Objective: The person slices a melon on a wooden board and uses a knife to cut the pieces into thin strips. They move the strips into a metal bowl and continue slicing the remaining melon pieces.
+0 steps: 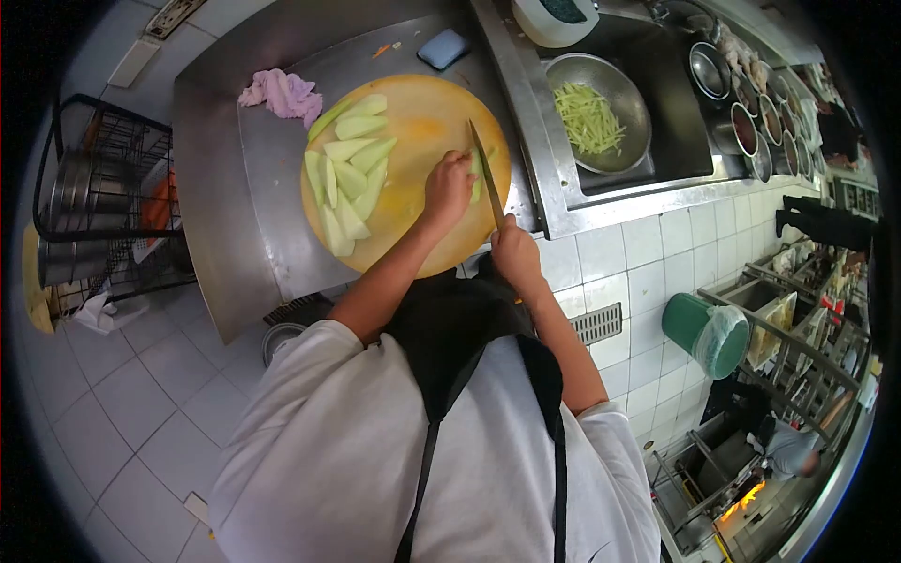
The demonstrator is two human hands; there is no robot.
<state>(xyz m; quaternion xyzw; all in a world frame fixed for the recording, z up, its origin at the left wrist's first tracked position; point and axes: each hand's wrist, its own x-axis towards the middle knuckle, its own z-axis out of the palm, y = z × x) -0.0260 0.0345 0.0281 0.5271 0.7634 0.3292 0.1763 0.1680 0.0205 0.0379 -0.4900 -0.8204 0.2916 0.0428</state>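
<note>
My right hand point(515, 251) is wrapped round the handle of a long kitchen knife point(486, 167). Its blade stretches across the right part of a round, yellowish cutting board point(422, 230). Beside the blade my left hand point(449, 190) has its fingers curled down on a pale green vegetable piece point(476, 180), mostly hidden by the fingers and the knife. On the board's left side lie several peeled, pale green vegetable wedges point(351, 178), piled loosely together.
A metal bowl point(638, 117) of pale green strips point(587, 119) stands in the sink at right. On the steel counter point(221, 155) lie a pink cloth point(282, 95) and a blue sponge point(443, 49). A wire rack point(117, 188) stands left; a green bin point(706, 333) is at right.
</note>
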